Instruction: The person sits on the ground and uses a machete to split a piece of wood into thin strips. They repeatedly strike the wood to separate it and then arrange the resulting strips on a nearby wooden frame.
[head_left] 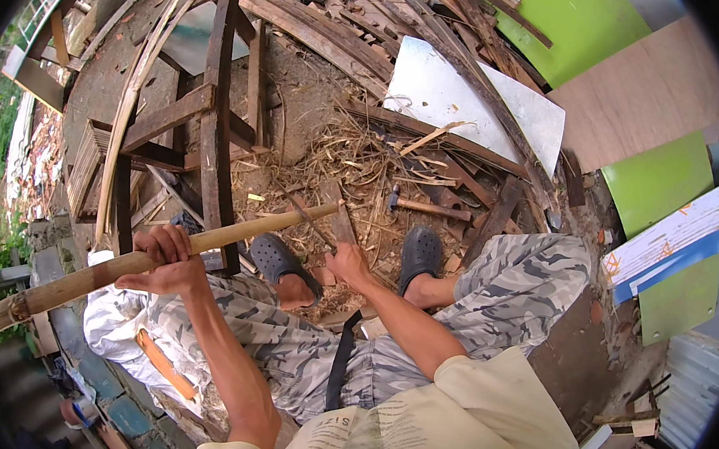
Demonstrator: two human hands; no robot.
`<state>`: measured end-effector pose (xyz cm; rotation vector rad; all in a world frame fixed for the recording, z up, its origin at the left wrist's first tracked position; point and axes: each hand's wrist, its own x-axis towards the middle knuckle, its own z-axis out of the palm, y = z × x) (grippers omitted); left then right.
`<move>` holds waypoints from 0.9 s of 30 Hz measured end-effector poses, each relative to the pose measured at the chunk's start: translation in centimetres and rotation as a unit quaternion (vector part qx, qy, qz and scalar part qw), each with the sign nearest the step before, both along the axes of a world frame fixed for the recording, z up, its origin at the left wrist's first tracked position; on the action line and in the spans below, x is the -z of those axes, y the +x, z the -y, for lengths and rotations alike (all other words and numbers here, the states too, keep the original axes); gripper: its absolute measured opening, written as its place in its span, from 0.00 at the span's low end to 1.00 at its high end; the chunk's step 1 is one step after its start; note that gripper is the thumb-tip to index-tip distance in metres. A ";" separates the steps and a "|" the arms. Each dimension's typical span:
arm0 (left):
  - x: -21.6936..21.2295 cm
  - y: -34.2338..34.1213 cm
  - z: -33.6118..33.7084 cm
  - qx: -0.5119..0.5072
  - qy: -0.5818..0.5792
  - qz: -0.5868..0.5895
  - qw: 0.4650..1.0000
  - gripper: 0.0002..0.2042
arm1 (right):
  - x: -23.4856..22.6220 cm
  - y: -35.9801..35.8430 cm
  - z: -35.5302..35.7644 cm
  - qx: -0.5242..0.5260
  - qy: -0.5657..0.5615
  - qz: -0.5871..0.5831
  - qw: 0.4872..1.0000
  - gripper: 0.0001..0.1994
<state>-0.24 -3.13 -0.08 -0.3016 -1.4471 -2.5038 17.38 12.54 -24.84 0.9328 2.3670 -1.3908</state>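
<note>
A long, pale bamboo pole (235,232) slants across my lap, its thicker, darker end at the lower left. My left hand (166,261) is closed round it, with the fingers over the top. The thin end lies over a short wooden board (339,219) between my feet. In my right hand (349,265) is a knife, the fist hiding its handle. Its narrow dark blade (312,225) points up and left, crossing the pole near the thin end; whether it touches the pole I cannot tell.
A hammer (425,206) lies beyond my right clog (421,251). Wood shavings (344,150) cover the ground ahead. A dark wooden frame (215,118) stands at the left. Planks, a white sheet (473,102) and green panels (659,175) fill the far and right sides.
</note>
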 end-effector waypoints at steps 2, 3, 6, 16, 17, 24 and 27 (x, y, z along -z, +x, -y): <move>-0.1 0.0 0.0 0.005 -0.001 -0.006 1.000 0.39 | 2.6 0.0 -2.0 0.026 -0.046 0.160 0.986 0.19; -0.1 0.2 0.5 0.019 -0.006 -0.010 1.000 0.39 | 3.1 0.5 -3.0 0.026 -0.064 0.188 0.980 0.20; -0.1 0.2 1.2 0.052 -0.007 -0.013 0.999 0.39 | 2.4 2.4 -4.1 0.001 -0.024 0.174 0.984 0.20; -0.3 0.0 1.7 0.145 0.027 -0.012 0.989 0.38 | -4.7 -1.7 -1.0 -0.042 -0.001 -0.117 0.992 0.16; -0.1 0.0 1.8 0.133 0.020 -0.011 0.991 0.38 | -4.2 -1.3 -1.2 -0.026 -0.020 -0.118 0.993 0.15; 0.0 -0.5 1.7 0.009 0.004 0.019 1.000 0.39 | -1.2 -1.3 -1.1 -0.023 0.000 -0.080 0.997 0.14; 0.0 -0.2 1.7 0.015 0.007 0.013 1.000 0.39 | -5.2 -2.1 0.3 -0.054 0.006 -0.129 0.990 0.15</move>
